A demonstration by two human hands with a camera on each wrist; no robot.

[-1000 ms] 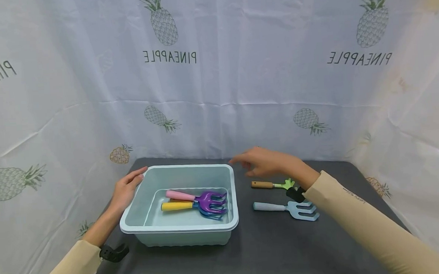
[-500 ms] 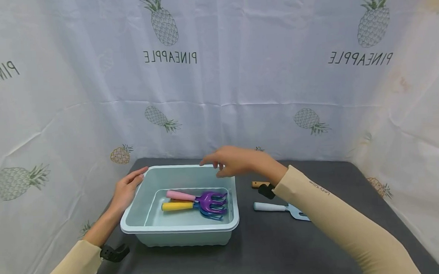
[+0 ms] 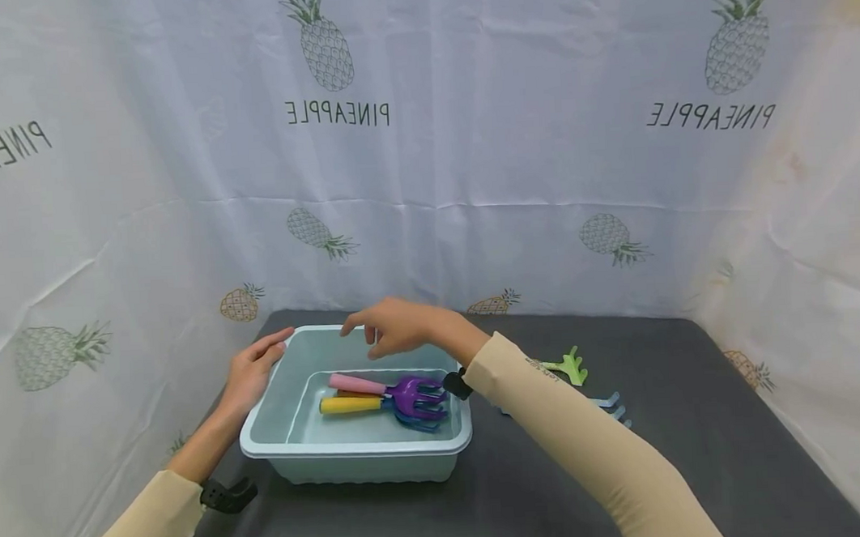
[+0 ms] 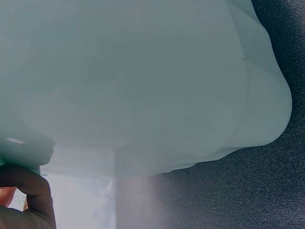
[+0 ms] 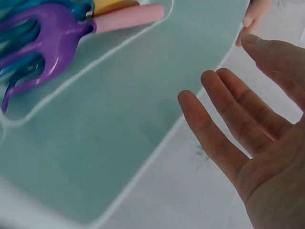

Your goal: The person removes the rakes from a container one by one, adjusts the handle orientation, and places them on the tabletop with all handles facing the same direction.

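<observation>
A pale blue-green plastic basin [image 3: 359,448] stands on the dark table. My left hand [image 3: 249,379] grips its left rim; in the left wrist view bent fingers [image 4: 38,191] show at the rim beside the basin's outer wall. Inside lie a purple garden hand fork [image 3: 415,392] with a pink handle and a blue fork [image 3: 413,422] with a yellow handle, an orange-brown handle partly hidden between them. Over the basin's back part hangs my right hand [image 3: 404,325], its fingers spread and relaxed with nothing in them, as the right wrist view [image 5: 257,133] also shows.
Right of the basin, a green-headed hand tool [image 3: 572,368] and a light blue hand fork [image 3: 608,403] lie on the table [image 3: 671,418], partly hidden behind my right sleeve [image 3: 577,423]. A white pineapple-print curtain [image 3: 431,155] encloses the back and sides.
My right hand has moved left, from beyond the basin's right rim to over its back part. My left hand stays at the rim, and the tools in the basin lie as before.
</observation>
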